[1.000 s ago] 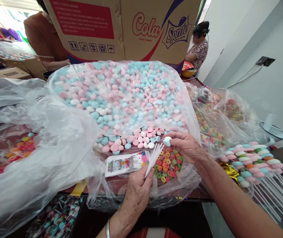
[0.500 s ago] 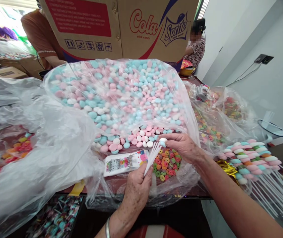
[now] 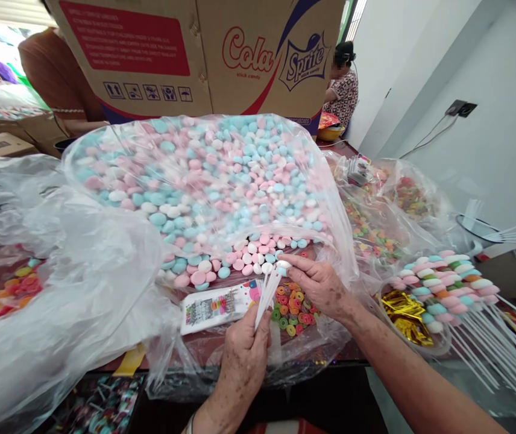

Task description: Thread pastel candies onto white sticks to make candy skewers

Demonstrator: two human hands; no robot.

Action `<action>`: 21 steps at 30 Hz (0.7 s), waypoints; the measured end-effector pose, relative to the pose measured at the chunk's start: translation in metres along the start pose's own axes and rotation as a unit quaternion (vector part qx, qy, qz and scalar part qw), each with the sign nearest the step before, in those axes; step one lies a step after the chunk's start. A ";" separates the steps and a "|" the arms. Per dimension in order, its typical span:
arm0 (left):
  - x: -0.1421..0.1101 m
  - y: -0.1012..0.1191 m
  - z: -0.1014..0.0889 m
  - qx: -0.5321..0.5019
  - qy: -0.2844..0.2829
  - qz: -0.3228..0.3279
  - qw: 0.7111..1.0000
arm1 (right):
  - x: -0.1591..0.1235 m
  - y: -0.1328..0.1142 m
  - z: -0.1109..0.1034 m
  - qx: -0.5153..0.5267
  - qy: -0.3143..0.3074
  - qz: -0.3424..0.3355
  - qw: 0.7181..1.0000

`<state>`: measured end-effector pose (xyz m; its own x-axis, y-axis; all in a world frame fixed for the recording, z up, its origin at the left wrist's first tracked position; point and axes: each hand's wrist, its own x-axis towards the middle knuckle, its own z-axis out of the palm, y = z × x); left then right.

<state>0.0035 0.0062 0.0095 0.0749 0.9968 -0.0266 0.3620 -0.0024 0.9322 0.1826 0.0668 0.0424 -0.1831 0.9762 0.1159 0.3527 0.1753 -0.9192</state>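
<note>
Candy (image 3: 284, 265) pinched just beside the tips of the sticks (image 3: 265, 298)

At the lower centre of the frame, the left hand (image 3: 245, 340) is clamped around the lower part of the bundled white sticks, its thumb pressed along them. Their long axis slants up and a little to the right, the tips spreading slightly and pointing away from the wearer. The right hand (image 3: 324, 288) comes in from the right, thumb and fingertips together on the candy, which looks white above and pale blue below; whether it is one piece or two pressed together I cannot tell.

The relation that matters, I judge, is candy to tips: the candy sits immediately right of the upper stick ends and roughly level with them — touching or just apart, the view does not settle which. The right grip is the nearer one to those tips; the left grip sits lower down the shafts.

Around the hands on the counter (image 3: 352, 354), a printed packet (image 3: 213, 308) lies left of the sticks, ring candies (image 3: 294, 310) lie below the right hand, and a clear bag (image 3: 240, 175) of pastel candies fills the middle of the frame. Loaded skewers (image 3: 448, 286) rest at the right, beside gold ties (image 3: 405, 317).
</note>
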 end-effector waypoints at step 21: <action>0.002 -0.002 -0.003 0.044 0.025 0.037 0.998 | -0.018 -0.013 0.030 -0.364 -0.016 -0.289 0.886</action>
<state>-0.0003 0.0081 0.0088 0.0591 0.9964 0.0609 0.4367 -0.0807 0.8960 0.1544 0.0428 0.0408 -0.5468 0.6953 0.4664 0.6878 0.6907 -0.2233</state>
